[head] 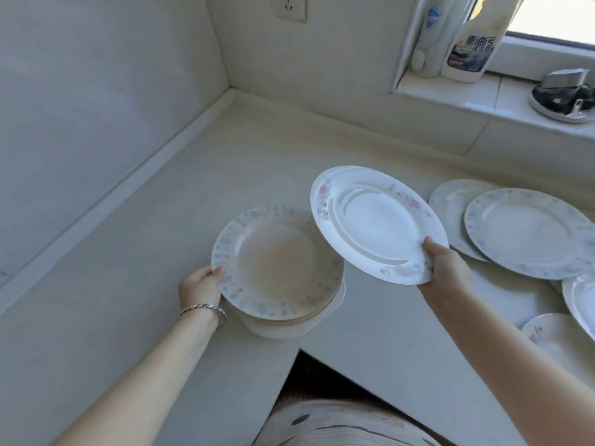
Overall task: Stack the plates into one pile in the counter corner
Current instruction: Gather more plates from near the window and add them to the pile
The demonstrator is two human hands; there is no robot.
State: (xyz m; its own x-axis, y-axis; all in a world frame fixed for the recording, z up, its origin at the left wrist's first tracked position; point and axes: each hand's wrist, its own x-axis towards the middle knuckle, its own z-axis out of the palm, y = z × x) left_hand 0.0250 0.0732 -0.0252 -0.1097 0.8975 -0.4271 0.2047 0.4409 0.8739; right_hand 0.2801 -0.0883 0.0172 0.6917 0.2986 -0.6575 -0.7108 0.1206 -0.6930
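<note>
My left hand [202,284] grips the left rim of a small stack of plates [273,265] with a blue-speckled plate on top, held just above the counter near its inner front edge. My right hand [446,265] holds a white plate with pink flowers [373,223] by its near right rim, tilted, overlapping the stack's right side from above. Loose plates lie on the counter to the right: a blue-speckled plate [531,233] on top of another plate [450,207], and two more plates at the right edge [582,297] [553,336]. The counter corner [235,101] lies far back.
Two detergent bottles [470,43] stand on the window sill at the back right, beside a dish of dark items [563,98]. A wall socket [289,8] sits above the corner. The counter [128,284] is L-shaped, with its inner front edge just below the stack.
</note>
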